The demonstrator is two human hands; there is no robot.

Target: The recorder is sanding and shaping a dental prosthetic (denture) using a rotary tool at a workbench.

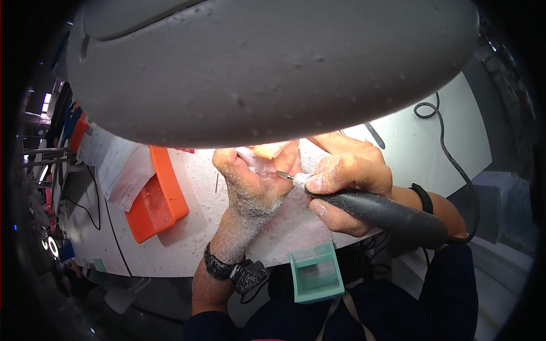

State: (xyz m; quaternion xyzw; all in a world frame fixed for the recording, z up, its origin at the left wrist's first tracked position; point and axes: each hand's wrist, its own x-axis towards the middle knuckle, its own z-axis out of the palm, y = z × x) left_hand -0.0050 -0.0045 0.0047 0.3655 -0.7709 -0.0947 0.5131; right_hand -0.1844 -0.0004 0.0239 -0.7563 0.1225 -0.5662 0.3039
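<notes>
Nearest my cam, grey hood (273,79); below, R hand (355,176) closed round black handpiece (384,215) near its dusty collar (301,181), bit (284,174) by L hand (250,187); that one cups, I think, a pale piece (271,150), mostly hidden, tightness can't tell; prob. light, stiff, brittle, slippery; I'd hold edges; farther, teal tray (318,296), orange bin (172,196) w/ papers (122,165).

Right hand (355,179) grips a black rotary tool (384,215)

paper sheets (126,170) at orange bin (169,190) | faint print, too small to read | legible text: none
</notes>
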